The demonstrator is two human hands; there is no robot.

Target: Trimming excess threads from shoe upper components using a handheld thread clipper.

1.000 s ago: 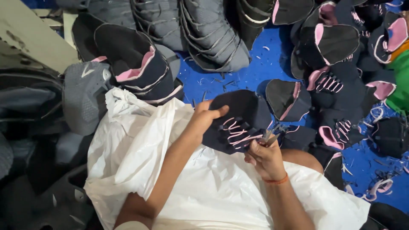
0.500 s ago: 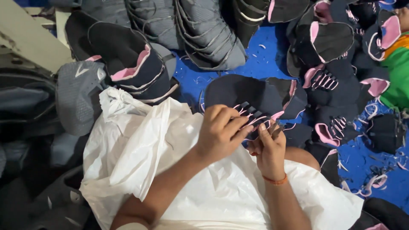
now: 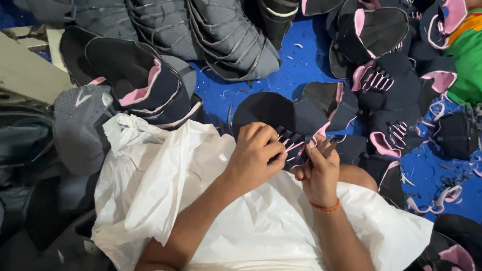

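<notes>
Black fabric with pink trim and pink lace loops, a flat shoe upper (image 3: pixel 296 118), is held above a white plastic sheet (image 3: pixel 165 185) spread over the lap. It is clamped at its laced part by the curled left hand (image 3: pixel 256 155). A small metal tool (image 3: pixel 326 145) is pinched in the closed right hand (image 3: pixel 319 170), just beside the loops.

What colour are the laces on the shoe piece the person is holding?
Pink, on a black shoe piece gripped by the left hand, seen in the head view.
</notes>
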